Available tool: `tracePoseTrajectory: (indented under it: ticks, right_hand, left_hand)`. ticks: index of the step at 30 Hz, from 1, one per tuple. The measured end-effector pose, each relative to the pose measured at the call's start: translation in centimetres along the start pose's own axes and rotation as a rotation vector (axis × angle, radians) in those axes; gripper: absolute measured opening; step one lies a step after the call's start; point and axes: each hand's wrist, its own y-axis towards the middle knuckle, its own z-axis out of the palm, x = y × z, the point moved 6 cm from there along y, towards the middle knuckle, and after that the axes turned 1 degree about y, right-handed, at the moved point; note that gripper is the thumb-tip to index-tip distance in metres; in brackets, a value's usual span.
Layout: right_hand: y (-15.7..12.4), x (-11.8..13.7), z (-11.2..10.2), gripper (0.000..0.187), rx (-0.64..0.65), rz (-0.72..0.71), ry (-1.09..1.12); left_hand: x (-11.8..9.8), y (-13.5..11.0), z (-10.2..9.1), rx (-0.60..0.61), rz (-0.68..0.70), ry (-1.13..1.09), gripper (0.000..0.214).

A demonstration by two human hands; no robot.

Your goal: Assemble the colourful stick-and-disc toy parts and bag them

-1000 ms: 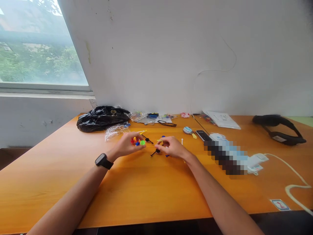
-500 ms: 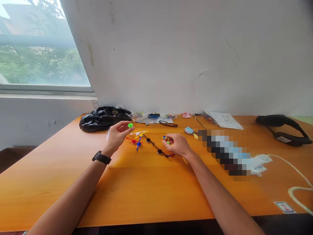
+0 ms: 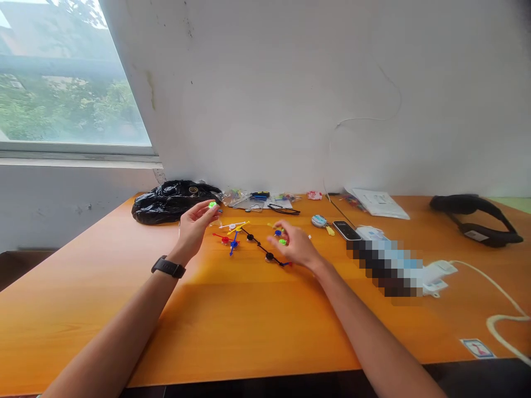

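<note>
My left hand [image 3: 194, 222] is raised over the table's left-middle part, thumb and fingertips pinching a small bright green round piece [image 3: 212, 205]. My right hand [image 3: 295, 244] hovers at the right end of the laid-out pieces, its fingers curled but apart. In the gap between thumb and fingers show a blue disc [image 3: 277, 233] and a green disc [image 3: 282, 242]; a yellow tip beside the index finger is too blurred to tell apart. Between the hands lie black arrow pieces with discs [image 3: 269, 256], a red arrow piece [image 3: 225, 240], a blue one [image 3: 234, 244] and a white one [image 3: 231, 225].
A black plastic bag [image 3: 176, 202] sits at the table's back left. Along the wall are clear bags, glasses [image 3: 284, 209] and a white packet [image 3: 377, 203]. To the right lie a tape measure [image 3: 319, 221], a phone [image 3: 347, 230], a power strip with cable, and a black headset [image 3: 477, 221].
My left hand has moved slightly left and up, tilting the green piece. The right hand's fingers have spread apart, and the yellow tip beneath that wrist no longer shows.
</note>
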Motion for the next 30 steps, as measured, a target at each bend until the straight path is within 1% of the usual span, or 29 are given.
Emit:
tracePoseTrajectory:
  ticks: [1,3,4,5,6,8,10,11,13,14,15,16,18,20,21,23,25,27,28,30]
  right_hand:
    - [-0.3,0.4,0.8,0.028,0.096,-0.036,-0.066]
    - [-0.9,1.0,1.8,0.022,0.236,-0.087,-0.165]
    - [-1.0,1.0,1.9,0.023,0.276,-0.087,-0.194]
    - [-1.0,0.8,1.8,0.022,0.288,-0.07,-0.206]
    - [-0.8,0.5,1.4,0.019,0.27,-0.037,-0.198]
    - [-0.3,-0.3,0.0,0.013,0.163,0.045,-0.103]
    - [0.3,-1.2,-1.6,0.017,-0.023,0.106,0.073]
    - [0.6,-1.5,-2.4,0.02,-0.123,0.111,0.159]
    - [0.8,-1.7,-3.7,0.027,-0.307,0.062,0.274]
    - [0.9,-1.6,-4.0,0.028,-0.371,0.02,0.305]
    - [0.9,-1.3,-4.1,0.028,-0.406,-0.022,0.328]
    - [0.9,-1.0,-3.9,0.028,-0.41,-0.058,0.354]
    - [1.0,-0.2,-2.7,0.028,-0.339,-0.096,0.437]
    - [0.8,0.6,-0.7,0.027,-0.214,-0.102,0.561]
    - [0.6,1.1,0.3,0.027,-0.155,-0.104,0.618]
    - [0.1,2.2,1.9,0.025,-0.078,-0.122,0.679]
    - [-0.4,3.2,2.9,0.019,-0.048,-0.163,0.676]
    - [-0.9,3.9,3.2,0.015,-0.058,-0.21,0.624]
    - [-1.0,4.0,3.1,0.014,-0.081,-0.228,0.584]
    - [-1.3,4.2,2.8,0.012,-0.14,-0.261,0.483]
  left_hand:
    - [0.0,-0.2,0.3,0.027,0.005,0.011,0.053]
    - [-0.1,-0.8,1.0,0.084,0.008,0.046,0.055]
    - [-0.2,-1.2,1.4,0.116,-0.001,0.063,0.054]
    - [-0.3,-1.7,2.0,0.152,-0.02,0.079,0.053]
    - [-0.4,-2.2,2.6,0.194,-0.045,0.091,0.051]
    - [-0.5,-3.3,4.0,0.29,-0.101,0.111,0.048]
    - [-0.7,-4.4,5.3,0.372,-0.133,0.134,0.048]
    - [-0.8,-4.8,5.8,0.398,-0.135,0.135,0.049]
    - [-0.9,-5.5,6.5,0.427,-0.129,0.137,0.049]
    - [-0.8,-5.7,6.7,0.434,-0.128,0.145,0.049]
    - [-0.7,-5.8,6.8,0.44,-0.129,0.157,0.049]
    - [-0.5,-5.9,6.8,0.447,-0.131,0.171,0.049]
    - [-0.3,-6.0,6.9,0.46,-0.129,0.19,0.048]
    - [-0.3,-6.1,7.1,0.487,-0.121,0.185,0.047]
    - [-0.3,-6.2,7.2,0.506,-0.113,0.176,0.047]
    - [-0.4,-6.4,7.7,0.564,-0.074,0.161,0.045]
    - [-0.4,-6.7,8.2,0.634,-0.006,0.163,0.04]
    - [-0.3,-7.0,8.6,0.685,0.065,0.19,0.033]
    - [-0.1,-7.0,8.6,0.693,0.095,0.214,0.031]
    - [0.2,-7.0,8.5,0.673,0.151,0.273,0.029]
